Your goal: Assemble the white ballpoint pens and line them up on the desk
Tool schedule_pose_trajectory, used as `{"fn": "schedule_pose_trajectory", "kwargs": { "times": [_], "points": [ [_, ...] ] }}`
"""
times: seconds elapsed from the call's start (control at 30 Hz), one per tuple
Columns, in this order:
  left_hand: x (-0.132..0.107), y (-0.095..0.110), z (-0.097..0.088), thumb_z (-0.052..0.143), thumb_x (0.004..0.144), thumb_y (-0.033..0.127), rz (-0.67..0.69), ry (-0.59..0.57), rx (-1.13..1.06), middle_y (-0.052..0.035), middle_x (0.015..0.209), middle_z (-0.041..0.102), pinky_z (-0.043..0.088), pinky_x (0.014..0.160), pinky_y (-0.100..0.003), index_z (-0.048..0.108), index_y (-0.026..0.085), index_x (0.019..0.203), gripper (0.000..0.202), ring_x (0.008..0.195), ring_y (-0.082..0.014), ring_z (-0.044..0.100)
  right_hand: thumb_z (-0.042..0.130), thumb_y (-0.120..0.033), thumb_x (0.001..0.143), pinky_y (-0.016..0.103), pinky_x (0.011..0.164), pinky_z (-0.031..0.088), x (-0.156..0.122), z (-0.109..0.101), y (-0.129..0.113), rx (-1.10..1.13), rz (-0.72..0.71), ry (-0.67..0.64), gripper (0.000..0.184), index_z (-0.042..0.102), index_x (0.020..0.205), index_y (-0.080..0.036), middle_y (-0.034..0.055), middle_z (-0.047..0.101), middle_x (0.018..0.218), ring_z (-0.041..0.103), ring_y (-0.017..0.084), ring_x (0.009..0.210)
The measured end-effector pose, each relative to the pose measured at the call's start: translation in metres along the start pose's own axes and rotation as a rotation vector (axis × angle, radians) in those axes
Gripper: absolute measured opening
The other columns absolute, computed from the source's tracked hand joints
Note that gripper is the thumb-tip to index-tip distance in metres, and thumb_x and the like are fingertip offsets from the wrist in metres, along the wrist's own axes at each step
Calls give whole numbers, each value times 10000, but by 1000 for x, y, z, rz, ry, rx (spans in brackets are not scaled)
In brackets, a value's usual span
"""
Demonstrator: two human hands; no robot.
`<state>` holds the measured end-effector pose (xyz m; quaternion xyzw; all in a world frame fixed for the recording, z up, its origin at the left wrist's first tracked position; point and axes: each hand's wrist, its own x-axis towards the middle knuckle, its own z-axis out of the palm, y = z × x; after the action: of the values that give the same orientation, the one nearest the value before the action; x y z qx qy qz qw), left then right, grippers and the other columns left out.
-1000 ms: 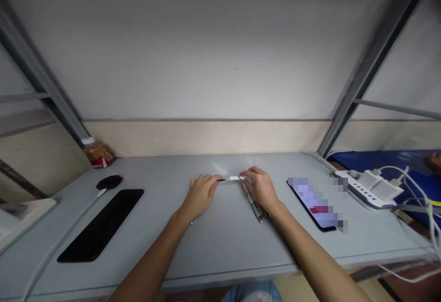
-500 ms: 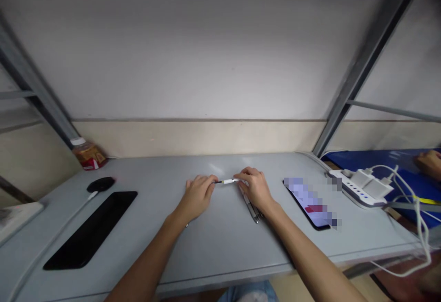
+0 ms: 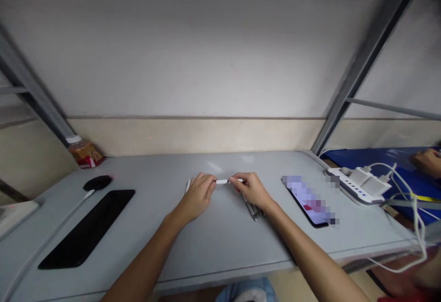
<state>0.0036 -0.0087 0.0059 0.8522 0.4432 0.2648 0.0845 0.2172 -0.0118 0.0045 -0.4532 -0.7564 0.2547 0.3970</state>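
Between my two hands is a slim white pen (image 3: 222, 181), held level just above the table, with a short dark section showing by the right fingertips. My left hand (image 3: 197, 195) pinches its left end. My right hand (image 3: 252, 190) grips the other end, where a bit of white shows at the fingers. Several grey pens (image 3: 254, 211) lie on the table under my right hand, partly hidden by it. Behind the left hand a small white object (image 3: 188, 185) peeks out; its kind cannot be made out.
On the left lie a black phone-like slab (image 3: 87, 228), a round black puck (image 3: 98, 182) with a white cable, and a red-labelled bottle (image 3: 84, 153). To the right are a lit phone (image 3: 306, 201) and a white power strip (image 3: 354, 186). Another person's hand (image 3: 427, 161) rests farther right.
My right fingers have shifted slightly along the pen, and my left fingers now meet the white part, where a dark section showed before. The view has tilted a little.
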Motion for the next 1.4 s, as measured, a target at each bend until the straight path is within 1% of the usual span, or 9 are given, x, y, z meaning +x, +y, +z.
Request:
{"fn": "schedule_pose_trajectory", "kwargs": {
  "times": [0.23,0.37,0.47,0.63,0.8,0.93,1.1,1.23,1.4],
  "points": [
    [2,-4,-2,292,983,294,2,27,0,-23,898,591,380,826,-346,539,218,932,264,906,-196,486,641,-322,804,219,605,385,1,-5,-1,153,1,-11,329,588,1109,-212,-27,571,761,498,115,644],
    [2,-8,0,297,983,298,1,31,7,-24,894,593,372,820,-352,541,213,935,262,907,-199,486,558,-336,857,216,581,355,2,-6,0,124,7,-55,168,601,853,-174,-20,547,706,465,108,617],
    [1,-8,0,296,987,301,16,20,2,-23,938,602,364,835,-355,544,219,957,263,934,-200,480,427,-407,927,229,549,322,3,-4,2,57,79,-86,390,563,657,-161,-29,473,555,414,103,530],
    [1,-6,-3,268,994,305,-3,27,-16,-13,906,598,360,836,-352,542,223,937,291,904,-191,481,584,-410,843,217,548,335,2,-3,4,163,40,-20,272,576,1010,-195,-46,488,667,435,109,583],
    [0,-5,-4,247,994,301,-17,36,-34,-13,892,599,370,837,-349,547,226,927,316,889,-190,482,417,-461,926,229,522,309,2,-3,6,104,95,-77,380,559,726,-172,-36,448,579,391,105,530],
    [1,-6,-3,264,991,310,-31,49,-24,-21,899,596,365,847,-361,543,219,923,302,911,-195,476,548,-454,864,226,539,326,2,-3,5,142,52,-48,284,592,956,-188,-41,487,650,418,109,562],
    [1,-6,-3,261,994,310,-7,31,-46,-13,887,584,368,850,-353,535,222,916,298,902,-186,478,339,-464,956,246,555,326,2,-4,2,56,93,-52,464,554,668,-171,-28,446,538,414,113,527],
    [1,-6,-3,286,988,311,-18,39,-18,-20,905,587,370,836,-355,537,216,927,275,906,-192,474,526,-449,879,229,565,339,1,-4,1,73,24,-23,269,580,954,-196,-36,515,658,458,118,587],
    [1,-8,-1,284,991,317,4,31,-13,-12,891,581,365,825,-352,525,222,923,269,896,-189,473,369,-459,947,237,542,324,0,-3,2,44,80,-85,399,583,764,-176,-30,480,562,427,113,522]
  ]
}}
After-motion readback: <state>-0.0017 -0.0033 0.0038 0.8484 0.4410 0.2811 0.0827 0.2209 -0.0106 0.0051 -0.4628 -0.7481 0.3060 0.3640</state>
